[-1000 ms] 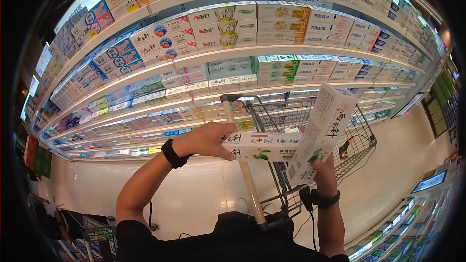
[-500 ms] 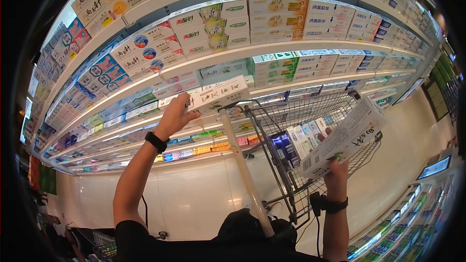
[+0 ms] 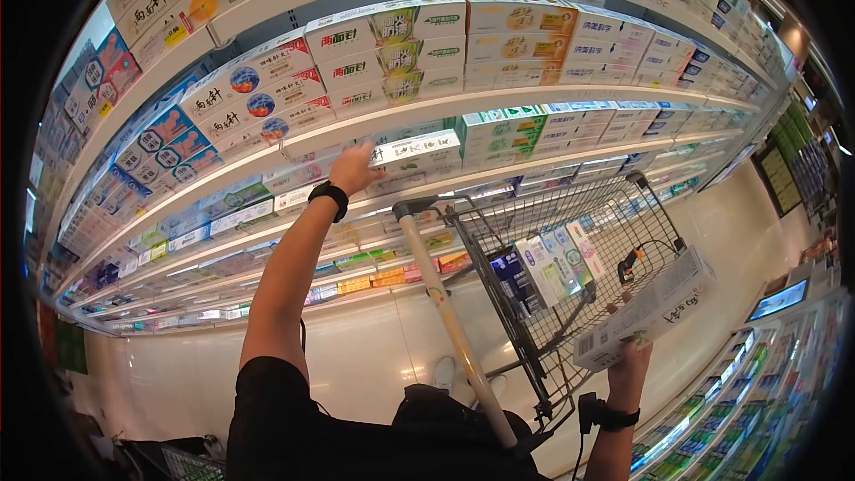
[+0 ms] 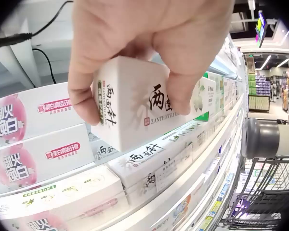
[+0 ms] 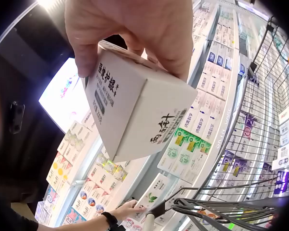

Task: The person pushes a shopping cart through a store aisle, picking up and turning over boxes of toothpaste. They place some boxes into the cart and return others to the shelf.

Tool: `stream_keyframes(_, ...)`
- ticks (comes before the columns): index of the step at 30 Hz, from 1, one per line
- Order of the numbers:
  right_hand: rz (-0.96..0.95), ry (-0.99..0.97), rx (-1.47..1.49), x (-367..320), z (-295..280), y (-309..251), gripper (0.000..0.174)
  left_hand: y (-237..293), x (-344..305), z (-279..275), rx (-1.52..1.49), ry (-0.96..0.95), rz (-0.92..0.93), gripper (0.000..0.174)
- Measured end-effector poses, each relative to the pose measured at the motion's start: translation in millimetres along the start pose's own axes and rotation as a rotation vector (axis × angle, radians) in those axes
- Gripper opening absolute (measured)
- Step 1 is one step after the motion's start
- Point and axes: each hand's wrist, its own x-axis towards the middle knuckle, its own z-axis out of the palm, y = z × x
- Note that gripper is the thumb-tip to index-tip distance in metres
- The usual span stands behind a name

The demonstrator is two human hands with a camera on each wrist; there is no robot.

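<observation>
Shifted since a second ago: left carton (image 3: 417, 150) from before me out to the shelving (image 3: 534, 95); right carton (image 3: 648, 307) lower and farther right. Nearest: right hand (image 3: 628, 367) clamped on one end of the right carton, its length slanting up and away past my fingers, beside the cart (image 3: 456, 331). Farther: left hand (image 3: 354, 169) gripping the left carton's end, thumb and fingers on opposite sides; the rest runs rightward, above similar boxes (image 4: 156, 166). Contact below: cannot tell.
</observation>
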Motion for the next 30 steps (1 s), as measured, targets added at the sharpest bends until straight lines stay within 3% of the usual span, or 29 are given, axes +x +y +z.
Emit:
stream_keyframes(4,0.015,0.053,0.008,-9.2,-0.7,0.7,0.106,-6.6,6.3,9.2,0.002,0.03,0.038,0.056)
stream_keyframes(19,0.032,0.102,-0.018,-16.9,0.2,8.7,0.106,0.8,25.9,21.2,0.006,-0.149,-0.101,0.065)
stream_keyframes(30,0.03,0.101,0.001,-17.9,-5.0,16.1,0.107,-17.7,30.1,39.9,-0.075,-0.117,0.029,0.069)
